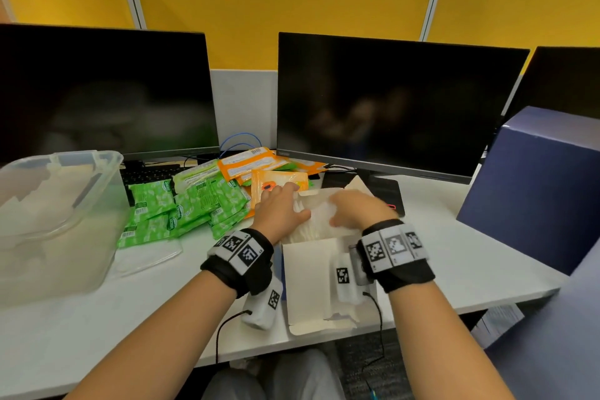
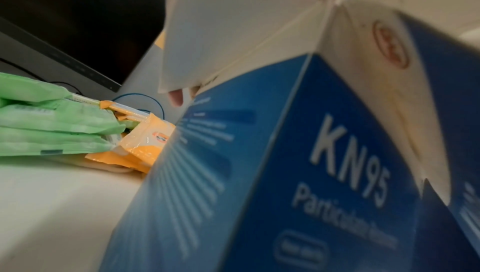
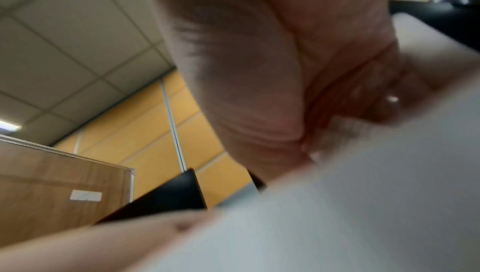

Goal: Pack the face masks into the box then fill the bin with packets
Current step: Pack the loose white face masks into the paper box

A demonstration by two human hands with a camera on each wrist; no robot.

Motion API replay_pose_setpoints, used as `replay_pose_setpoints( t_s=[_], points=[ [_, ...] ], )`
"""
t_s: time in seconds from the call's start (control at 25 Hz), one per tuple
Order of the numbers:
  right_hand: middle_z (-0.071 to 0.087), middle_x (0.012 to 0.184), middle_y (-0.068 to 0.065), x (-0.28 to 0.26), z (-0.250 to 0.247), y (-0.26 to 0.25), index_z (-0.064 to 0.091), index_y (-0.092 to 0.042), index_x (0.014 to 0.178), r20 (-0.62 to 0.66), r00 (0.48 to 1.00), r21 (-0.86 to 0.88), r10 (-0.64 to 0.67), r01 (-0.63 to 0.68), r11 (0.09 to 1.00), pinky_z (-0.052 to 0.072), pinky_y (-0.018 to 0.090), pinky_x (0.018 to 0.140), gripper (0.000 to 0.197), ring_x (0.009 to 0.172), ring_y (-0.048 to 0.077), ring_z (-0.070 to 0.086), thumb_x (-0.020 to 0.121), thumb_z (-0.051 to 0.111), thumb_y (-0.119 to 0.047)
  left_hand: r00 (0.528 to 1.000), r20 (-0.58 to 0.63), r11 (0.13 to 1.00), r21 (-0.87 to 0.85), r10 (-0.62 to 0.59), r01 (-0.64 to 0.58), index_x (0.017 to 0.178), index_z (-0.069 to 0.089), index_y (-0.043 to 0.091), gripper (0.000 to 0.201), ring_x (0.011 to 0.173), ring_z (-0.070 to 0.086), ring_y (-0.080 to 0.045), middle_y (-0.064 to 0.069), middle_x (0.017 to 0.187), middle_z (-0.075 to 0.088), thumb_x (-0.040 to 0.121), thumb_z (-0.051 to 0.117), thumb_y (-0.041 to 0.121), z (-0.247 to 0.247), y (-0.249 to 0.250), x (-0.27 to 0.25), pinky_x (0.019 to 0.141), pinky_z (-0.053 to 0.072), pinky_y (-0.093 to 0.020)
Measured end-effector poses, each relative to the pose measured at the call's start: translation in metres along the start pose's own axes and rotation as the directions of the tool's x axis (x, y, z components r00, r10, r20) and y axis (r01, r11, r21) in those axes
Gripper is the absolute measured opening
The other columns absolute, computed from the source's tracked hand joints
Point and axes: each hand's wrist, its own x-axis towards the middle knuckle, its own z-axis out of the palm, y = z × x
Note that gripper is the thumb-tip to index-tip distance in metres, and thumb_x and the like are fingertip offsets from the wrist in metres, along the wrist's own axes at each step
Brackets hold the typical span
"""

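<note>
Under both hands [image 1: 321,211], white masks [image 1: 319,221] fill the box [image 2: 272,153]

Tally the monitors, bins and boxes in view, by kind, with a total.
Monitors: 3
Clear bin: 1
Boxes: 2, the mask box and the dark blue box
Total: 6
</note>
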Motion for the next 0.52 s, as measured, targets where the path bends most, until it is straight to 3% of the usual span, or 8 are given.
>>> replay_pose_setpoints(
  t_s=[0.08, 0.24, 0.36, 0.44, 0.52],
  points=[
    [0.048, 0.141, 0.011, 0.014, 0.018, -0.012, 0.044, -0.009, 0.140, 0.112, 0.994, 0.078, -0.019, 0.011, 0.997, 0.034, 0.038, 0.106, 0.044, 0.128, 0.026, 0.045, 0.103, 0.035, -0.031, 1.000, -0.007, 1.000, -0.007, -0.003, 0.003, 0.139, 0.038, 0.026, 0.053, 0.129, 0.036, -0.031, -0.006, 0.141, 0.043, 0.090, 0.055, 0.037, 0.001, -0.002, 0.001, 0.103, 0.033, -0.043],
    [0.049, 0.140, 0.014, 0.023, 0.028, -0.031, 0.044, -0.006, 0.140, 0.163, 0.983, 0.371, -0.084, 0.018, 0.928, 0.032, 0.039, 0.107, 0.064, 0.128, 0.028, 0.046, 0.102, 0.015, -0.048, 0.991, -0.120, 0.991, -0.128, -0.054, 0.038, 0.131, 0.049, 0.026, 0.036, 0.122, 0.042, -0.031, -0.008, 0.135, 0.049, 0.099, 0.034, 0.022, 0.003, -0.008, 0.001, 0.102, 0.035, -0.043],
    [0.047, 0.141, 0.017, 0.027, 0.027, -0.050, 0.043, -0.003, 0.139, 0.162, 0.972, 0.464, -0.171, 0.078, 0.882, 0.037, 0.034, 0.098, 0.054, 0.127, 0.030, 0.046, 0.104, 0.021, -0.038, 0.979, -0.173, 0.986, -0.145, -0.107, 0.082, 0.122, 0.056, 0.025, 0.034, 0.118, 0.046, -0.033, -0.008, 0.127, 0.056, 0.101, 0.031, 0.032, 0.001, -0.025, 0.004, 0.099, 0.035, -0.043],
    [0.046, 0.142, 0.019, 0.029, 0.027, -0.070, 0.043, 0.000, 0.137, 0.142, 0.967, 0.482, -0.211, 0.119, 0.868, 0.036, 0.037, 0.103, 0.046, 0.128, 0.032, 0.045, 0.105, 0.024, -0.027, 0.978, -0.188, 0.985, -0.158, -0.095, 0.066, 0.117, 0.060, 0.020, 0.035, 0.114, 0.050, -0.033, -0.011, 0.121, 0.061, 0.100, 0.034, 0.034, -0.009, -0.044, 0.009, 0.098, 0.039, -0.044],
    [0.044, 0.144, 0.019, 0.030, 0.028, -0.091, 0.042, 0.000, 0.139, 0.124, 0.967, 0.496, -0.224, 0.135, 0.858, 0.034, 0.038, 0.106, 0.049, 0.129, 0.032, 0.044, 0.105, 0.021, -0.029, 0.971, -0.231, 0.970, -0.242, -0.055, -0.002, 0.114, 0.064, 0.012, 0.032, 0.111, 0.055, -0.031, -0.012, 0.117, 0.064, 0.100, 0.039, 0.026, -0.025, -0.061, 0.008, 0.095, 0.042, -0.041]
  ],
)
